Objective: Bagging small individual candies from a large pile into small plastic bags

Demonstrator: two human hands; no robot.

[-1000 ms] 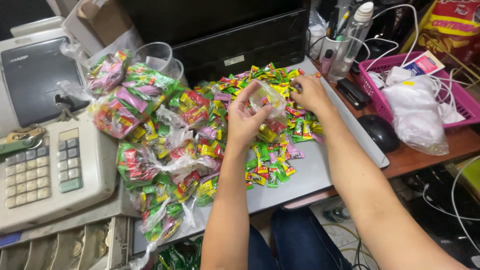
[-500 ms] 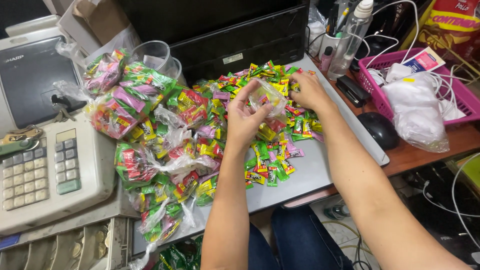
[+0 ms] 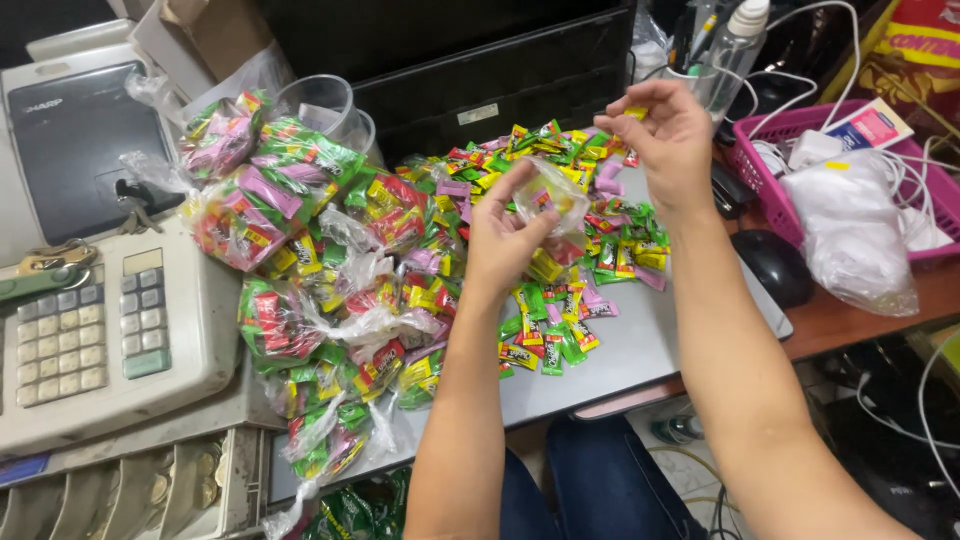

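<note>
**Bagging candies, mid-fill**

Left hand (image 3: 505,235), frame centre, grip closed on small clear bag (image 3: 553,195) holding few candies. Right hand (image 3: 665,135), upper right, pinches one yellow candy (image 3: 636,113) above loose candy pile (image 3: 560,290) on tabletop (image 3: 640,350). Next move likely needs the bag mouth open.

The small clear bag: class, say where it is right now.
In the head view the small clear bag is held up in the left hand, above the loose candies on the grey board, just left of the raised right hand.
</note>
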